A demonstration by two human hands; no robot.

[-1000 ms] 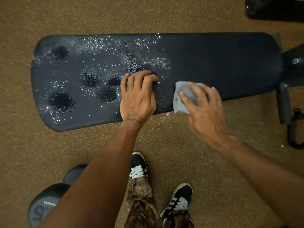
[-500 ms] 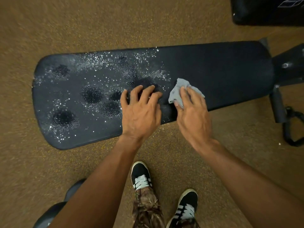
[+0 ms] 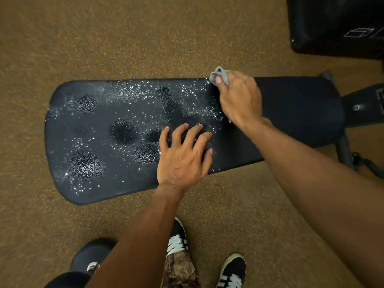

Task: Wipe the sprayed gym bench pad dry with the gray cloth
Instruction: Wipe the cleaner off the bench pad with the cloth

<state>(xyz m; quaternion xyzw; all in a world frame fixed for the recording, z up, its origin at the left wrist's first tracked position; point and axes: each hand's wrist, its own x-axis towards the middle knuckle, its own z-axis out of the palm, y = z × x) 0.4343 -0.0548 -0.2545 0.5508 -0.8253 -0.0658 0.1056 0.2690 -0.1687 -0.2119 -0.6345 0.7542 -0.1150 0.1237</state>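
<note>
Spray beads cover the left half of the bench pad. My left hand rests mid-pad, fingers spread and holding nothing; to its right, my right hand clutches the gray cloth at the pad's far edge.

The speckled brown floor has a black dumbbell at 7 o'clock and a black, white-marked unit at 1 o'clock.
</note>
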